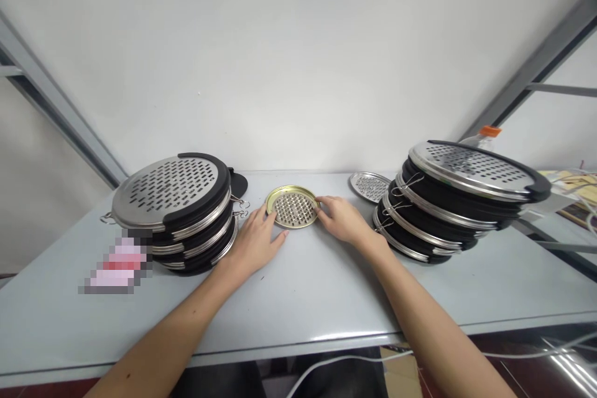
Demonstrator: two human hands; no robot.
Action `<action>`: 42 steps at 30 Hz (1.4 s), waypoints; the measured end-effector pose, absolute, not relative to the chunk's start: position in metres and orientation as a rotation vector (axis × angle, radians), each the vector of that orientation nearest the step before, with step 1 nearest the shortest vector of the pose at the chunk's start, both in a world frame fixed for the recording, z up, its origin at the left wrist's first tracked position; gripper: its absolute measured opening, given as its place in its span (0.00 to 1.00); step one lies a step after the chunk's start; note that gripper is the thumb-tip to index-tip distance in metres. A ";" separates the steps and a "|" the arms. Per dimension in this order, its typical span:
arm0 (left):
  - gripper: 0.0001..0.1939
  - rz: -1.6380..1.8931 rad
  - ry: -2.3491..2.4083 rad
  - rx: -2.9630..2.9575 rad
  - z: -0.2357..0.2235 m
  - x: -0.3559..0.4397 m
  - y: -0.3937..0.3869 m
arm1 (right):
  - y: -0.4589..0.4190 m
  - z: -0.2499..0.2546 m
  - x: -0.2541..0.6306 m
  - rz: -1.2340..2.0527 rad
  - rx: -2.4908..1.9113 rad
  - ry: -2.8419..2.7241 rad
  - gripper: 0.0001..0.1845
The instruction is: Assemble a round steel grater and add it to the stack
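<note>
A small round grater plate (295, 209) with a gold-coloured rim lies flat on the table between my hands. My left hand (259, 237) rests at its left side, fingers stretched and thumb apart, the fingertips touching the rim. On the opposite side, my right hand (341, 217) has its thumb and index finger on the rim's edge. To the left stands a stack of large round graters (175, 189) with black edging and wire loops. A similar stack of graters (466, 168) leans at the right.
Another small silver grater plate (370, 186) lies behind the right stack. A black flat piece (239, 185) shows behind the left one. An orange-capped bottle (485, 137) and cables stand farther right. A blurred pink patch (119, 264) is at the left. The grey table (298, 298) meets a white wall.
</note>
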State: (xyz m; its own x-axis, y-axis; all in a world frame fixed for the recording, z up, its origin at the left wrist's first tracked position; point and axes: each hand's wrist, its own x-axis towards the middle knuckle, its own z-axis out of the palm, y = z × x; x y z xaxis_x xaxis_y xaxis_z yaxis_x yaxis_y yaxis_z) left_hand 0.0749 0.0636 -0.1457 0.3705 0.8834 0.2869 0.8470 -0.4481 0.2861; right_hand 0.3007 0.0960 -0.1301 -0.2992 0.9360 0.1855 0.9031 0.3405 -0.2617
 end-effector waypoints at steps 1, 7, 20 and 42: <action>0.17 0.620 1.606 2.528 -0.146 0.075 0.064 | 0.096 -0.131 0.301 0.153 -1.650 -2.316 0.18; 0.17 0.609 1.623 2.565 -0.147 0.075 0.065 | 0.097 -0.134 0.301 0.177 -1.683 -2.351 0.19; 0.20 0.637 1.621 2.506 -0.142 0.075 0.063 | 0.093 -0.127 0.300 0.214 -1.699 -2.314 0.18; 0.17 0.918 1.403 2.367 -0.150 0.079 0.077 | 0.100 -0.135 0.303 0.294 -1.515 -2.239 0.18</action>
State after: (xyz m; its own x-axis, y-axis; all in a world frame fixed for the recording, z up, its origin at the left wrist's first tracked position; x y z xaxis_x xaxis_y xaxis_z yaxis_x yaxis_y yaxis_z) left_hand 0.0789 0.0768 -0.1496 0.3414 0.8536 0.3934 0.7022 -0.5099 0.4969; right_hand 0.3029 0.1001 -0.1350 -0.3187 0.9214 0.2222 0.8330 0.3841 -0.3981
